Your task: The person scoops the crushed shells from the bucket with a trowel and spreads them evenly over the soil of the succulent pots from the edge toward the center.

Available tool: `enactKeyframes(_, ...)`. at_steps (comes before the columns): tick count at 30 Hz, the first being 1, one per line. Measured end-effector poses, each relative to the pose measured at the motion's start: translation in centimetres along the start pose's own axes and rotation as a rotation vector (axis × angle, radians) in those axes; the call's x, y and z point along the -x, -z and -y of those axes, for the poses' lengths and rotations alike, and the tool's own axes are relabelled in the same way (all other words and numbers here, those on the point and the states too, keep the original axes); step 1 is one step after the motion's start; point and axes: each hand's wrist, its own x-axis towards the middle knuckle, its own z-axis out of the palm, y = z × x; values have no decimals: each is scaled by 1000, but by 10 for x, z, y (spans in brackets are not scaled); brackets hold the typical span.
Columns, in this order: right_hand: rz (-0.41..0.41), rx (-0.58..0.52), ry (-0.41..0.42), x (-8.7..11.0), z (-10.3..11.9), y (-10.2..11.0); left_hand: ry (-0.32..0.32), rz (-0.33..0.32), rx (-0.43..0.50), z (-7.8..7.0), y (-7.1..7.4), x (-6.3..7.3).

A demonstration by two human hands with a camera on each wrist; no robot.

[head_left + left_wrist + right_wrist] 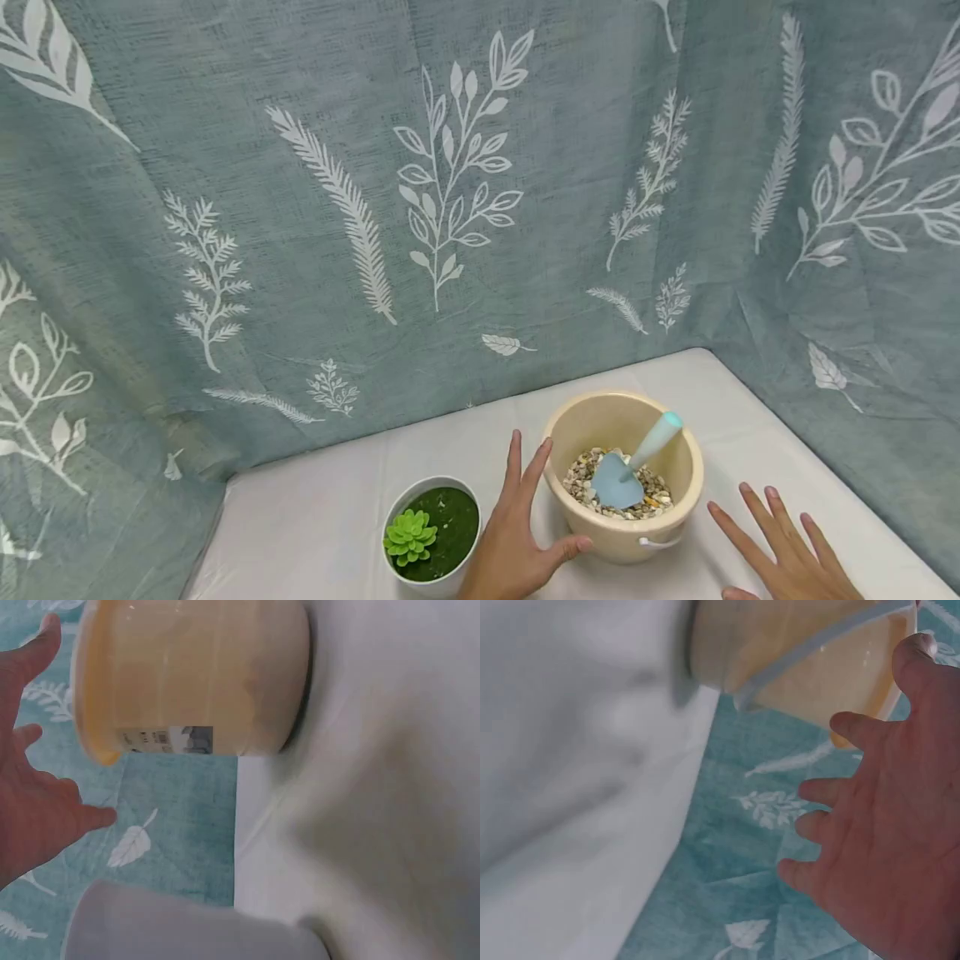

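Observation:
A cream bucket (615, 543) with a white handle stands on the table, small mixed pebbles (660, 493) in its bottom. On the pebbles rests a toy-like shovel (617, 482), its blue blade down and its pale handle leaning toward the right rim. My left hand (510, 533) is spread at the bucket's left side, thumb in front of it, holding nothing. To the right of the bucket my right hand (787, 546) has its fingers fanned out, also holding nothing. In the left wrist view a printed label (169, 739) shows on the bucket's side.
Left of my left hand is a white pot (390, 557) with a green surface and a light green succulent (410, 537). A white cloth covers the table (300, 517). Blue-green curtains (465, 333) with white leaf prints hang behind it and along the sides.

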Motion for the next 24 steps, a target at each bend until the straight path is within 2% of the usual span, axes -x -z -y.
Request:
enactKeyframes(3, -53, 14, 78, -13, -5, 9, -23, -12, 10, 7, -5, -11)
enactKeyframes(7, -12, -11, 100, -26, -9, 19, -69, -7, 33, 13, -10, -22)
enactKeyframes(10, -15, -43, 125, -35, -15, 27, -84, 4, 48, 14, -13, -27)
enactKeyframes(15, 40, -168, 85, -61, -15, 51, -74, -1, 75, 15, -12, -26)
enactKeyframes(17, 24, -189, 56, -77, -11, 65, -71, 2, 82, 16, -12, -25)
enactKeyframes(19, -54, -201, 65, -95, -4, 76, -63, 18, 94, 18, -12, -25)
enactKeyframes(22, -180, -194, 192, -125, 7, 82, -52, 46, 121, 19, -14, -28)
enactKeyframes(24, -151, -152, 322, -146, 15, 80, -49, 54, 134, 19, -15, -31)
